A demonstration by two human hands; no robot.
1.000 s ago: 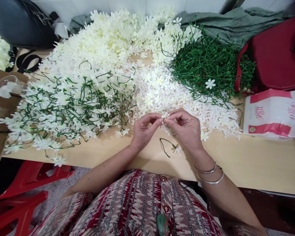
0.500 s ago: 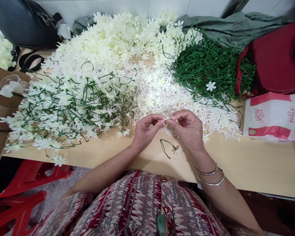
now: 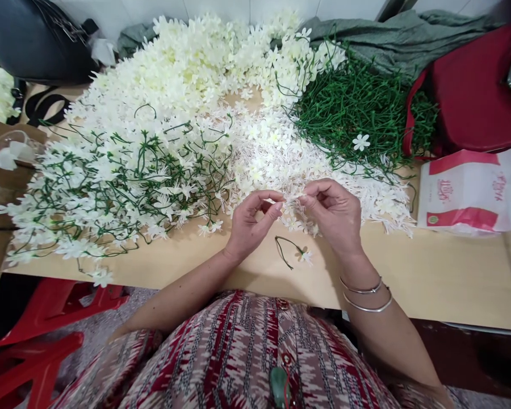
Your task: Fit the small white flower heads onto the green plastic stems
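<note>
My left hand [image 3: 255,220] is closed in a pinch, thumb against forefinger; whatever is between the tips is too small to make out. A short way to its right, my right hand [image 3: 334,210] pinches a small white piece, seemingly part of an artificial flower, mostly hidden by the fingers. Below the hands a green plastic stem with a white flower [image 3: 304,257] lies on the table [image 3: 387,278]. Behind them spreads a layer of thin white flower pieces [image 3: 268,153]. To the left is a heap of white flowers on green stems [image 3: 140,187].
Loose white petals [image 3: 196,62] are piled at the back. Green stems [image 3: 361,108] form a heap at back right, beside a red bag [image 3: 477,91] and a white-and-red paper bag [image 3: 460,190]. A black bag [image 3: 38,40] stands far left, with red stools [image 3: 55,312] below.
My hands have drawn apart; the right one has moved right and slightly up, and a gap now shows between the fingertips. The whole view has shifted slightly.
</note>
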